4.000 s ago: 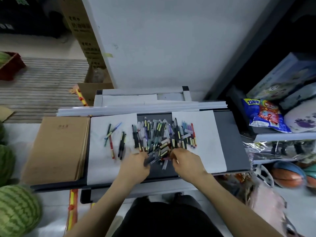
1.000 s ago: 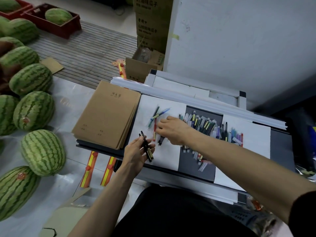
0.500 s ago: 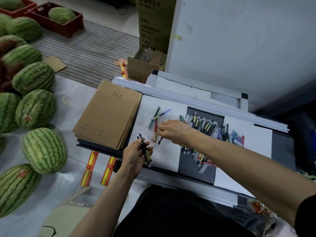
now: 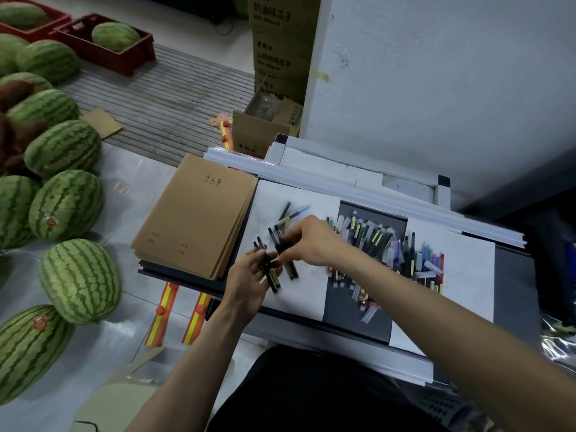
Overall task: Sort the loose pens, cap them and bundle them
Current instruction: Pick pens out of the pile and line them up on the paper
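My left hand (image 4: pixel 249 277) holds black pens (image 4: pixel 270 275) above the left white sheet (image 4: pixel 299 304). Just to its right, my right hand (image 4: pixel 308 241) pinches two more black pens (image 4: pixel 282 244) and holds them beside the ones in my left hand. A green pen and a blue pen (image 4: pixel 293 213) lie on the sheet behind my hands. A big pile of loose pens and caps (image 4: pixel 383 251) covers the dark table top (image 4: pixel 355 313) and the edge of the right white sheet (image 4: pixel 467 275).
A stack of brown notebooks (image 4: pixel 199 222) lies left of the sheet. Several watermelons (image 4: pixel 79 280) sit on the floor at left, some in red crates (image 4: pixel 103 48). Cardboard boxes (image 4: pixel 265 132) stand behind the table. A white wall panel (image 4: pixel 436 73) rises at the back.
My right hand has lifted two black pens off the left sheet and brought them toward my left hand's pens. The red pen that lay on the sheet is out of sight.
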`<move>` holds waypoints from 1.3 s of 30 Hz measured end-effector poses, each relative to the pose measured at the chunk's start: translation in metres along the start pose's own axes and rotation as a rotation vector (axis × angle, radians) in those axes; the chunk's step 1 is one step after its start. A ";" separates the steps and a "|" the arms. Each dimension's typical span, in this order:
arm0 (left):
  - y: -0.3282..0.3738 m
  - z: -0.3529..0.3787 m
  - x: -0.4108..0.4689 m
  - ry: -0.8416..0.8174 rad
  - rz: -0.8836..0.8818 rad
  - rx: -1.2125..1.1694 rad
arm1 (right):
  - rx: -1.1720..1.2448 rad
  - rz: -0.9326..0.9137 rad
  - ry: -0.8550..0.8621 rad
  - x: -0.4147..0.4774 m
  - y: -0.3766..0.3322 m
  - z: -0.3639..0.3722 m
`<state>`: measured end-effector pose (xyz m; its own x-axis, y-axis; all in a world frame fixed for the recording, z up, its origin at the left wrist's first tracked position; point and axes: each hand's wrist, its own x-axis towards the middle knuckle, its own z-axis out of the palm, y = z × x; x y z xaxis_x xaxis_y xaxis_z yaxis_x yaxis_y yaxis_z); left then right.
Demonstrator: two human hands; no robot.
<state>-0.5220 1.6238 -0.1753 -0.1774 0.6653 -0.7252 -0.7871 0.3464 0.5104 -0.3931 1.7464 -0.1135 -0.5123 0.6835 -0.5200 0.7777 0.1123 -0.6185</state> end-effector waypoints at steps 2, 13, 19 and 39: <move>0.000 0.002 0.001 -0.028 -0.012 0.016 | 0.194 0.117 -0.046 -0.002 0.000 0.006; 0.000 0.006 0.010 -0.043 -0.010 0.103 | 0.108 0.126 0.142 -0.008 -0.017 0.036; 0.011 -0.003 0.016 -0.125 -0.097 0.052 | 0.151 0.104 0.236 -0.008 -0.010 0.033; 0.041 -0.018 0.023 -0.048 -0.053 0.007 | 0.570 0.513 0.441 0.084 0.004 0.010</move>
<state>-0.5693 1.6411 -0.1796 -0.1066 0.6771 -0.7282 -0.7906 0.3864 0.4751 -0.4371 1.7968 -0.1657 0.1281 0.7801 -0.6124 0.5126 -0.5807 -0.6324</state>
